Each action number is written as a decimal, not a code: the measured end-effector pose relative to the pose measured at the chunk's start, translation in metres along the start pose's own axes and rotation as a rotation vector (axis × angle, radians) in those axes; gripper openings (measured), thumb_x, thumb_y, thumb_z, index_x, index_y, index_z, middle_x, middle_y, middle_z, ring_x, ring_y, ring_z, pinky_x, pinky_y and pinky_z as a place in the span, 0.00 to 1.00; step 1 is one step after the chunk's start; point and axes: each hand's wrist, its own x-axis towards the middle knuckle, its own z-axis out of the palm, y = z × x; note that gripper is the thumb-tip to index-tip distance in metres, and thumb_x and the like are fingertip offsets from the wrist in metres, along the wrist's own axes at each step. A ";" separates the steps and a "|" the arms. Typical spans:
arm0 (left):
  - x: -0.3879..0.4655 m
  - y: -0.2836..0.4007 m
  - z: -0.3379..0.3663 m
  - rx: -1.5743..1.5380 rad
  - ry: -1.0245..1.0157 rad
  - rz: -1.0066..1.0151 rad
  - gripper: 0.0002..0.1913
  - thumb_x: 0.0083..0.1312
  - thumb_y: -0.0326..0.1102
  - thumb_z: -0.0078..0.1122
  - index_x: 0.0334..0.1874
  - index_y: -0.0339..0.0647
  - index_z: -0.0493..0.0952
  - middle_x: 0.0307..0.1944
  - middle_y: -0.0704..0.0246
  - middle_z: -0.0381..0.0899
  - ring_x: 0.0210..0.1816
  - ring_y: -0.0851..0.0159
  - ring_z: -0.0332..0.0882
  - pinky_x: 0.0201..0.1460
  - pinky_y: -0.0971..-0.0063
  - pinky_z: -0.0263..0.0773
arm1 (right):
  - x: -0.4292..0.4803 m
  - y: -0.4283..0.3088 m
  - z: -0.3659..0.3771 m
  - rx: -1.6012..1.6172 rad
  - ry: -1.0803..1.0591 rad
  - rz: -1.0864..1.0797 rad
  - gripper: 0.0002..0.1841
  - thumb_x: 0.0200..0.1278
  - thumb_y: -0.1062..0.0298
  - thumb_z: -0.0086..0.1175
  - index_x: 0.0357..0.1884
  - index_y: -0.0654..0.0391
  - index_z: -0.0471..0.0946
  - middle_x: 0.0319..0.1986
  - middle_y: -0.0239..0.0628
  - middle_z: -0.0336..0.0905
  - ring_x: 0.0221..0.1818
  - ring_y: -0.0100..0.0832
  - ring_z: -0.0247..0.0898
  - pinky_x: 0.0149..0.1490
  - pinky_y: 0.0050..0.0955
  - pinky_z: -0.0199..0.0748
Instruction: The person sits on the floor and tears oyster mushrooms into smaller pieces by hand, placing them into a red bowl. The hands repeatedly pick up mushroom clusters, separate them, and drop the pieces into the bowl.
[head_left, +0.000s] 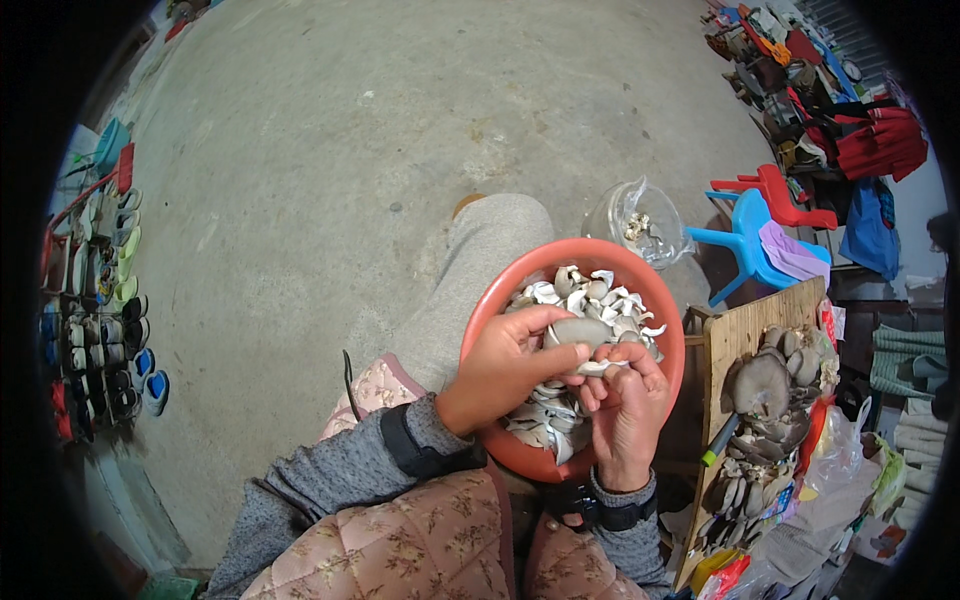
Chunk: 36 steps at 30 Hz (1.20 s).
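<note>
A grey oyster mushroom cap (581, 331) is held in my left hand (501, 367), thumb on its near edge and fingers behind it. My right hand (631, 401) pinches a pale strip of mushroom (600, 367) at the cap's near right edge; whether the strip is fully separate from the cap cannot be made out. Both hands are over an orange-red plastic basin (489, 289) that rests at my lap. Torn grey and white mushroom pieces (559, 424) lie in the basin, partly hidden by my hands.
On my right, a wooden table (720, 352) bears whole oyster mushrooms (761, 382), a green-tipped handle (720, 442) and plastic bags (840, 442). Beyond the basin stands a bag-lined container (600, 214) with scraps. Blue (750, 225) and red (776, 191) plastic chairs are nearby. Shoes (112, 330) fill a left-hand rack.
</note>
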 end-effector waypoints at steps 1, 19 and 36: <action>0.001 0.001 -0.001 -0.060 0.024 0.010 0.16 0.66 0.26 0.58 0.55 0.28 0.71 0.46 0.64 0.79 0.43 0.70 0.80 0.48 0.78 0.79 | -0.001 -0.002 -0.003 0.016 -0.021 0.004 0.07 0.60 0.84 0.43 0.37 0.66 0.73 0.32 0.41 0.75 0.22 0.22 0.64 0.26 0.22 0.67; -0.006 0.002 -0.007 0.329 -0.112 0.071 0.10 0.64 0.24 0.59 0.46 0.31 0.76 0.43 0.72 0.76 0.44 0.76 0.75 0.47 0.81 0.73 | -0.001 -0.021 0.014 -0.565 -0.187 -0.100 0.09 0.58 0.87 0.52 0.40 0.66 0.72 0.34 0.31 0.74 0.31 0.15 0.70 0.32 0.13 0.69; -0.003 0.017 -0.021 0.035 -0.007 0.020 0.16 0.63 0.23 0.62 0.52 0.33 0.70 0.48 0.64 0.78 0.47 0.71 0.78 0.46 0.78 0.77 | -0.017 -0.044 -0.030 -0.575 -0.012 -0.038 0.08 0.59 0.83 0.52 0.41 0.66 0.74 0.29 0.35 0.74 0.22 0.19 0.68 0.25 0.18 0.68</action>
